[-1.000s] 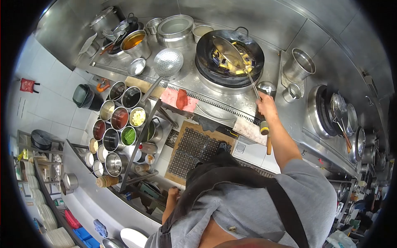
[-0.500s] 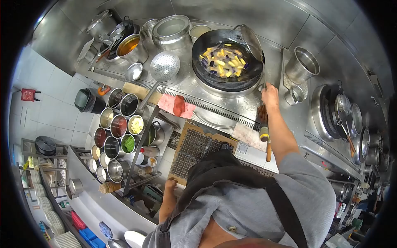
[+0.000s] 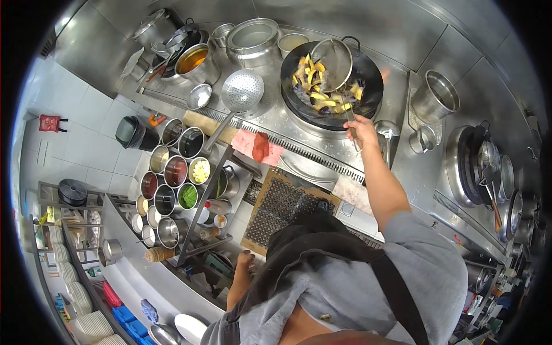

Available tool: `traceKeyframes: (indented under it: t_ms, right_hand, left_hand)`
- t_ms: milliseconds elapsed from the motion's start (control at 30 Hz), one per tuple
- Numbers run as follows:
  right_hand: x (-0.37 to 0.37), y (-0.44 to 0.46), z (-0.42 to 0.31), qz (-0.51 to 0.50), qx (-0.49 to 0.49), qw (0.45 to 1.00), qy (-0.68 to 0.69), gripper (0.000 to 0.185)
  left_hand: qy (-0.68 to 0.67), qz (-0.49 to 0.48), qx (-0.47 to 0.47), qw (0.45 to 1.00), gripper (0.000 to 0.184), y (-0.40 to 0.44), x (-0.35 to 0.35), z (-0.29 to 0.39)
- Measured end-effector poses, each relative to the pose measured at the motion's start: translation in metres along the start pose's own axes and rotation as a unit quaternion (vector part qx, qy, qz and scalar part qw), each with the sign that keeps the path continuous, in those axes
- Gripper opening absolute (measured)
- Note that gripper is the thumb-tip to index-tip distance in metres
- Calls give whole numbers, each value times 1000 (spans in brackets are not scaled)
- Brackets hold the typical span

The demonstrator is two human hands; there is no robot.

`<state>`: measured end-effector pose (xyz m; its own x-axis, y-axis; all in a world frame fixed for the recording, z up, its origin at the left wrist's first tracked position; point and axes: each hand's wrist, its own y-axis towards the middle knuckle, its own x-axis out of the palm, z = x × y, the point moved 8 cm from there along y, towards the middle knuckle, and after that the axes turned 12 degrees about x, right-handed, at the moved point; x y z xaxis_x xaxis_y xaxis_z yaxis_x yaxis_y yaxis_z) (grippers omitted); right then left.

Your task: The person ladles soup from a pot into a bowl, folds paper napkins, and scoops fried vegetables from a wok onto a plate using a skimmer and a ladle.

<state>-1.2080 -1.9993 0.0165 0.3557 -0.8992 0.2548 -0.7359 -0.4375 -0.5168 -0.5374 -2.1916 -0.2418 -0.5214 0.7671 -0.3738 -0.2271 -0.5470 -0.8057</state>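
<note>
My right hand (image 3: 363, 131) is closed around the handle of a round wire-mesh strainer (image 3: 334, 62). The strainer's bowl is inside a black wok (image 3: 371, 86) on the stove, over the food. Yellow and dark purple pieces (image 3: 310, 72), which look like eggplant, lie in the wok to the left of the strainer and below it. A steel ladle (image 3: 387, 130) rests on the counter just right of my right hand. My left hand (image 3: 246, 260) hangs low beside my apron; its fingers are curled, and what they hold, if anything, is hidden.
A perforated skimmer (image 3: 242, 91) lies left of the wok, near a pot of orange liquid (image 3: 198, 60). Steel containers of ingredients (image 3: 175, 171) stand at the left. A pink cloth (image 3: 244, 142) lies on the front edge. More woks (image 3: 460, 164) stand at the right.
The strainer has moved from the wok's right rim back over the food, and my right hand with it. The food has shifted in the wok. My left hand stays low.
</note>
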Motion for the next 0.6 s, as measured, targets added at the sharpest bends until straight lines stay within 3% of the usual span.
traceKeyframes:
  t_ms: [133, 200, 267, 300, 400, 500, 533, 567, 600]
  right_hand:
    - [-4, -52, -21, 7, -43, 992, -117, 21]
    - [-5, -80, -30, 43, -54, 969, -236, 36]
    - [-14, -104, -27, 68, -70, 955, -280, 35]
    - [-19, -115, -26, 84, -68, 953, -284, 35]
    - [-43, -113, -27, 125, -82, 939, -308, 34]
    - [-56, -115, -53, 267, -98, 869, -404, 34]
    - [-62, -101, -52, 267, -99, 869, -404, 34]
    - [-70, -88, -56, 316, -163, 817, -454, 32]
    - [-67, -84, -57, 323, -172, 801, -474, 31]
  left_hand:
    - [81, -45, 44, 995, 38, -3, 5, 3]
    - [144, -73, 82, 984, 34, -7, 11, 13]
    - [122, -79, 82, 986, 31, -9, 16, 14]
    - [20, -62, 62, 996, 39, -9, 16, 10]
    - [23, -51, 41, 998, 48, -3, 17, 10]
    - [57, -62, 67, 994, 50, 0, 8, 13]
    - [57, -62, 68, 994, 50, -2, 5, 15]
    - [67, -51, 64, 994, 50, -4, 0, 15]
    - [76, -39, 59, 995, 51, -7, -7, 15]
